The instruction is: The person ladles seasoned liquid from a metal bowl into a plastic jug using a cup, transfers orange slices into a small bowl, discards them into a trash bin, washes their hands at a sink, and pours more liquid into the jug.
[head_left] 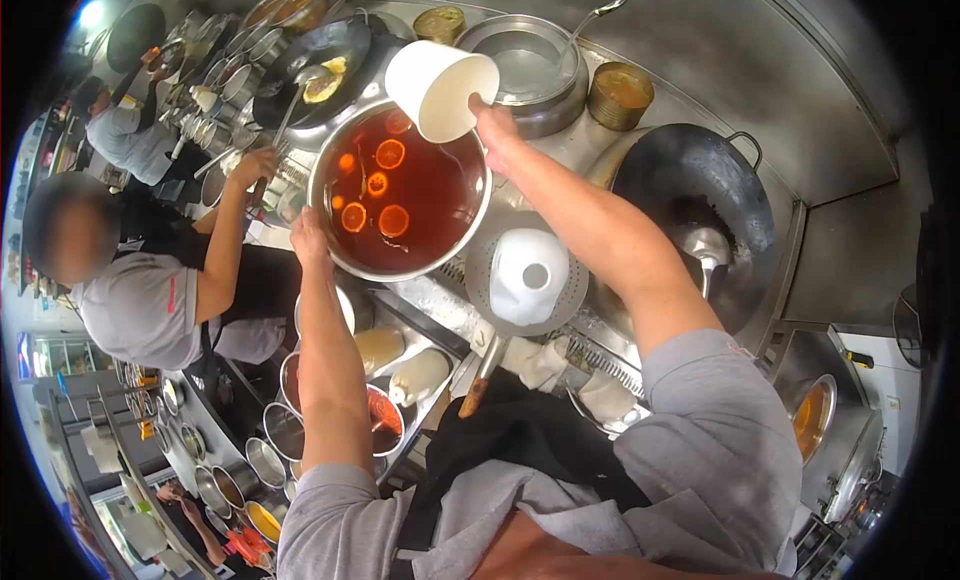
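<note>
My right hand (492, 130) is closed on the rim of a white tub (425, 85), which is tilted above the far edge of a large metal pot. The pot (480, 215) holds red liquid (420, 190) with several orange citrus slices (394, 220) floating in it. At the pot's near left rim, my left hand (308, 235) has its fingers closed on the edge. Just right of the pot, a white container (528, 275) sits in a perforated strainer (577, 305) with a wooden handle (473, 398).
A wok with a ladle (708, 245) stands at the right. Behind are a pot of clear liquid (520, 65) and an open can (620, 92). On the left a co-worker (150, 300) handles a ladle over another wok (290, 65). Bottles (420, 375) and sauce bowls sit near me.
</note>
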### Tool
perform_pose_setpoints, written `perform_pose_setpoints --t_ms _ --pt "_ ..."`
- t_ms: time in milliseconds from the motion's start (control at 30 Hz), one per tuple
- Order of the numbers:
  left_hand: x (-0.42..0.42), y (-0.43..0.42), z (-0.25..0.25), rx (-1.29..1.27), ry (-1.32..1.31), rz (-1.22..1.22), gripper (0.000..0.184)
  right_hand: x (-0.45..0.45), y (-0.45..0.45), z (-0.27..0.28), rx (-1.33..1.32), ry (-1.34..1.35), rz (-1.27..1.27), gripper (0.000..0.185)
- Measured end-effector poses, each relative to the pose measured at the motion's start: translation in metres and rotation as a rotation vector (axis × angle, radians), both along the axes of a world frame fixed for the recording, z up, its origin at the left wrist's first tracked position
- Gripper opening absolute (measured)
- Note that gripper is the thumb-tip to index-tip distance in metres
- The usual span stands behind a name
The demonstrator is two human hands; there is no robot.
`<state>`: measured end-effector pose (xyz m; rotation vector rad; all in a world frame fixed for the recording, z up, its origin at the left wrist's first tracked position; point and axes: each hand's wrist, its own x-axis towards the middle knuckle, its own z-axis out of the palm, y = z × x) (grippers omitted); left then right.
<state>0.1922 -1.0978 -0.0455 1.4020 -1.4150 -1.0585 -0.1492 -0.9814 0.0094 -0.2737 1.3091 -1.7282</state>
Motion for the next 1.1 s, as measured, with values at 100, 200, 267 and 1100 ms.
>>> perform_pose_setpoints --t_ms 100,200,267,1100 --pt "-0.029 -0.002 -0.034 -0.011 0.123 0.009 0.039 -0.021 -0.018 -0.043 0.071 0.045 0.001 0.049" --pt "-0.037 -0.024 -0.084 0.020 0.024 0.061 0.040 -0.036 -0.027 -0.078 0.065 -0.049 -0.003 0.046" --pt "-0.044 -0.026 -0.104 0.064 0.057 0.032 0.041 -0.041 -0.027 -0.093 0.110 0.011 -0.005 0.046" --pt "-0.033 -0.034 -0.170 0.343 -0.080 -0.081 0.048 -0.100 -0.023 -0.076 0.382 0.666 0.112 0.048"
